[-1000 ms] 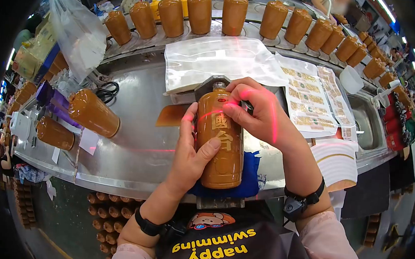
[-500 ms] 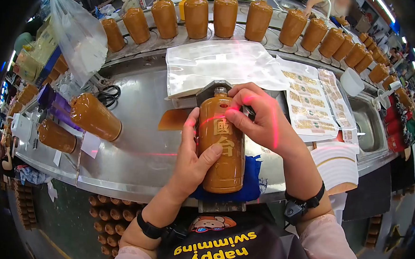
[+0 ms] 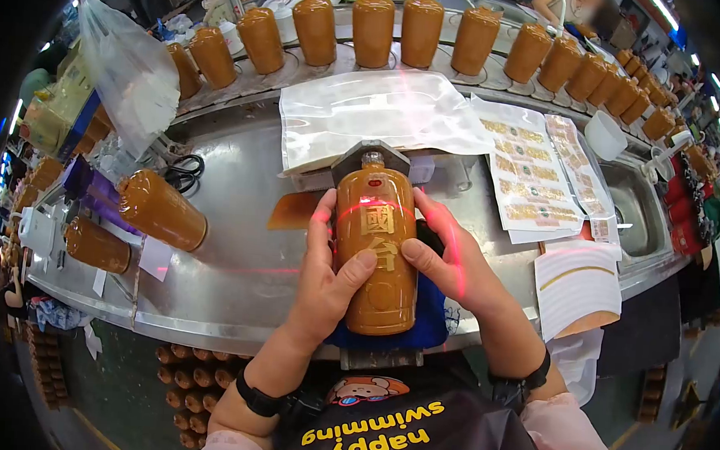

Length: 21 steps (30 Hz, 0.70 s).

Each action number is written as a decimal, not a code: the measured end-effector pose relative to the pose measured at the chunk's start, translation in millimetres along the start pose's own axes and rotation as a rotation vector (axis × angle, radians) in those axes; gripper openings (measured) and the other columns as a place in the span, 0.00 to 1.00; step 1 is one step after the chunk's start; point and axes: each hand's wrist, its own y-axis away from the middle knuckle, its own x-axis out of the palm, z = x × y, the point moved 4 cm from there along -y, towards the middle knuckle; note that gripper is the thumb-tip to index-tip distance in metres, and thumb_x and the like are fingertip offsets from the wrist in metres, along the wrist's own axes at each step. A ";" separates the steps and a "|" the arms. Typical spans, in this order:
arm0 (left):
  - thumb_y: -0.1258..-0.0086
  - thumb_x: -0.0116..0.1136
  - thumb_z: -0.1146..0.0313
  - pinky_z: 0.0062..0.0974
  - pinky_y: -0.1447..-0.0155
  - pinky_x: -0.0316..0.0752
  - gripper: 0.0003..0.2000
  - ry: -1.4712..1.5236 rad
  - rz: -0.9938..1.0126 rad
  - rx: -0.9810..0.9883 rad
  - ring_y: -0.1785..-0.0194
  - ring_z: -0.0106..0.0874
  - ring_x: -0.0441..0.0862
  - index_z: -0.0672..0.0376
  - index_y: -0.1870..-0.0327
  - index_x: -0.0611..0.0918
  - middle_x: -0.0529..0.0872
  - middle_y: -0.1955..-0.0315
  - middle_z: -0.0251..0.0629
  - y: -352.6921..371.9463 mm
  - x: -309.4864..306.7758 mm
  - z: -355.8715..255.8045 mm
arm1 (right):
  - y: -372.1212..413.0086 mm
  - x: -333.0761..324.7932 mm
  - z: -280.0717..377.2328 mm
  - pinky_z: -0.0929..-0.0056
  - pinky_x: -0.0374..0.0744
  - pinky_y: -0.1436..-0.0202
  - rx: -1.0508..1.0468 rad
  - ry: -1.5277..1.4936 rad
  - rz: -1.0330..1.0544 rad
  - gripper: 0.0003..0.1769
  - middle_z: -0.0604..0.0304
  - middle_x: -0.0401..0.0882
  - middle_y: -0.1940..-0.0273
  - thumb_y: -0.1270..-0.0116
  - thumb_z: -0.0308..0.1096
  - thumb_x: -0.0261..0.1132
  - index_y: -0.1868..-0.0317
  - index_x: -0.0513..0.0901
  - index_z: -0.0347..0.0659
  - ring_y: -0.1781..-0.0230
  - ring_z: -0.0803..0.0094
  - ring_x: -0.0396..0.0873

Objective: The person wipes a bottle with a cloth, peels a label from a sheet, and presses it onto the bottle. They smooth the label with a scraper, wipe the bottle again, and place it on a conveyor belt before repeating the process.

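A glossy brown bottle (image 3: 382, 296) with gold characters and a small red oval label lies on its back, its neck pointing away from me. The neck end rests at a dark angular holder (image 3: 349, 160), and a blue cloth (image 3: 432, 316) is under the base. My left hand (image 3: 323, 285) is closed around the bottle's left side, thumb on its front. From the right, my right hand (image 3: 461, 260) grips it too, thumb beside the lower character and fingers along the far side. Red laser lines cross the bottle and both hands.
Brown bottles (image 3: 373, 32) stand in a row on the conveyor at the back. Two more bottles (image 3: 163, 206) are at the left. White plastic sheeting (image 3: 375, 114), sheets of gold labels (image 3: 528, 165), a white tub (image 3: 604, 137) and a sink (image 3: 637, 213) lie beyond and right.
My right hand has come away from the red label near the neck and down onto the bottle's right side. My left hand keeps its hold. Bottles on the conveyor have shifted position.
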 end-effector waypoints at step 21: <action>0.23 0.56 0.65 0.23 0.38 0.72 0.25 0.099 -0.064 -0.064 0.42 0.25 0.75 0.63 0.32 0.61 0.75 0.44 0.42 -31.3 -11.3 -1.2 | 0.7 9.2 9.0 0.63 0.65 0.27 0.067 0.070 -0.081 0.51 0.34 0.65 0.31 0.34 0.52 0.70 0.27 0.55 0.20 0.28 0.53 0.65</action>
